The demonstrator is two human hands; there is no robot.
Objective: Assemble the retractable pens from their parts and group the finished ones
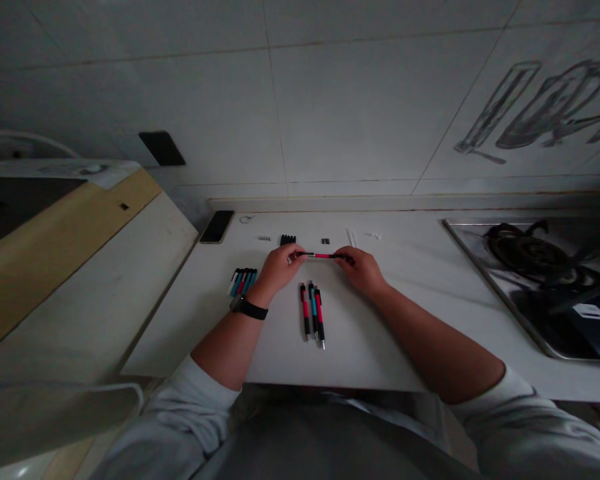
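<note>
One pen (323,255) is held level above the middle of the counter (350,357), roughly parallel to its back edge, between the left hand (279,267) and the right hand (361,268). Each hand pinches one end between thumb and fingers; whether the ends are joined fully is too small to tell. Three pens (315,311) lie between the forearms, tips toward the front edge. Barrels (243,281) lie toward the left edge, beside the watch (249,307). Along the back edge, from the left corner: phone (217,227), ring (247,219), springs (265,238), black pieces (289,239), small dark parts (325,241), white rods (351,237), clear bits (375,235). The stove (450,233) occupies the right side. For good handling, both ends should probably stay on one straight line, the pinch firm but light, any turning gentle; a sideways bend could strain a joint. Wrists are best kept clear of the small parts behind.
</note>
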